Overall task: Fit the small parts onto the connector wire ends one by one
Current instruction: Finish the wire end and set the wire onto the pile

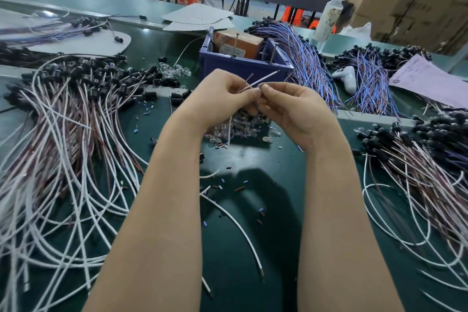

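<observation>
Wire ends (255, 83) were pinched between fingertips of left hand (222, 94) and right hand (293, 109), raised above clear-parts pile (243, 126).

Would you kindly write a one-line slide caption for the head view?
Left hand and right hand pinch thin wire ends together above a green table heaped with wire bundles.

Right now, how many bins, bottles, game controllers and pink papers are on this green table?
Blue bin: 1
White bottle: 1
White controller: 1
Pink paper: 1
Total: 4
</observation>
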A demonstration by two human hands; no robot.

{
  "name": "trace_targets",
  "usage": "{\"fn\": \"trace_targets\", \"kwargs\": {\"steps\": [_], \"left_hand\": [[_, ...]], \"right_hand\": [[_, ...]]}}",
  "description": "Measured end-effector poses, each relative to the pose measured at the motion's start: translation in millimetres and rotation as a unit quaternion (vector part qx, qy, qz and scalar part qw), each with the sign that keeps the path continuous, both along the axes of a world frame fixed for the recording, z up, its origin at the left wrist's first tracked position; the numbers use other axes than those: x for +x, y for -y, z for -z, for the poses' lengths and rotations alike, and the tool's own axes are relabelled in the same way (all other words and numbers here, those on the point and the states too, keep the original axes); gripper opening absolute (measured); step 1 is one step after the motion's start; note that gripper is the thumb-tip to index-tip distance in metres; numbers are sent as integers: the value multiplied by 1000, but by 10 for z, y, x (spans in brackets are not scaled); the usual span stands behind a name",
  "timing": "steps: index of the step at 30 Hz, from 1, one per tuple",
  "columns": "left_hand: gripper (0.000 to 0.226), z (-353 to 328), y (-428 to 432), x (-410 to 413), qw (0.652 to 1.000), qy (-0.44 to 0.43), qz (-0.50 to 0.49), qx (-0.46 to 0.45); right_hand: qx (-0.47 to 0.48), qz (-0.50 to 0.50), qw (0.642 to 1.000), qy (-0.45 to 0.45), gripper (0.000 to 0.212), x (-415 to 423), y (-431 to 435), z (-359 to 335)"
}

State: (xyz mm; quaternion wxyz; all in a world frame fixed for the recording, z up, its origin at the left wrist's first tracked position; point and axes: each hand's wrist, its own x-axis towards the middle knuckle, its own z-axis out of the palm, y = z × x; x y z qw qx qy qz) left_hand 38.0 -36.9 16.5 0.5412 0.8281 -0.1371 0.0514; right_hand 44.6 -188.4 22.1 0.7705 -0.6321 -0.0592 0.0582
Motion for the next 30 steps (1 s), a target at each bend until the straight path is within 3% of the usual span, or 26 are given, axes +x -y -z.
{"fn": "trace_targets", "kwargs": {"steps": [3,9,12,15,18,21,27,30], "left_hand": [[22,-20,27,-19,1000,1,-11,-16],[41,-42,-29,-57,997,-21,-53,56],[33,-84,-89,-115,997,-66,-23,25],[24,-120,-207,-123,994,-92,-40,-47],[23,-80,-210,-87,990,-104,-87,-42],[24,-48,-160,-79,989,-118,-71,-59],[22,-7,-99,-47,993,-104,-24,-57],[17,9,-110,-39,987,-125,-7,-97]], "right_hand": [[3,6,1000,19,16,12,-32,30],[26,-32,999,-12,27,19,-159,182],[57,1,996,-62,29,19,-131,240],[7,47,998,-35,29,26,-117,172],[-35,37,998,39,22,32,-203,35],[-116,30,991,54,11,15,-234,45],[-47,8,999,-1,16,38,-154,120],[-10,12,1000,-8,22,50,-155,149]]}}
